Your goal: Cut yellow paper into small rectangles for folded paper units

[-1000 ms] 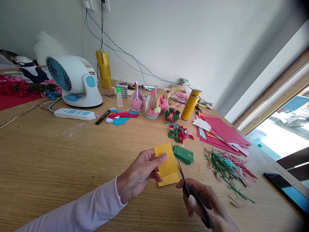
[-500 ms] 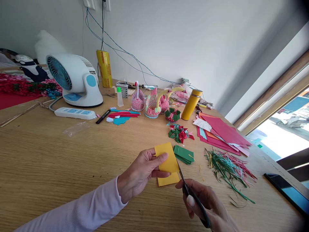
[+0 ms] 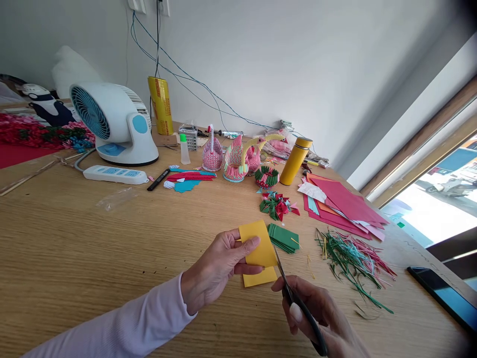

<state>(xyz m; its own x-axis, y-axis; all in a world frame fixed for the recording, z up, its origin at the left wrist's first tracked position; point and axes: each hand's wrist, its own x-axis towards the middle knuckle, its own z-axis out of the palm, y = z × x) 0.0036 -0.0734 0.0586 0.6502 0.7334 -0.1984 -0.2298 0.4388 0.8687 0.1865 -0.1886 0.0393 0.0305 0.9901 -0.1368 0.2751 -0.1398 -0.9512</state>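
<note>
One rectangular yellow paper piece [image 3: 262,254] is pinched in the left hand [image 3: 212,267], thumb on top. Toward five o'clock from it, the right hand [image 3: 326,309] holds black-handled metal scissors [image 3: 289,293], blades at the paper's four o'clock edge. A second yellow paper piece [image 3: 260,279] lies at six o'clock on the brown wooden table [image 3: 112,248], a stack of green paper rectangles [image 3: 283,239] at three o'clock.

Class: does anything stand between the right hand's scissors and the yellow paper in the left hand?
Nothing visible does: the scissors in the right hand have their blades right at the edge of the yellow paper. The left hand holds the paper with its thumb apart from the blades; the green paper stack lies beyond.
</note>
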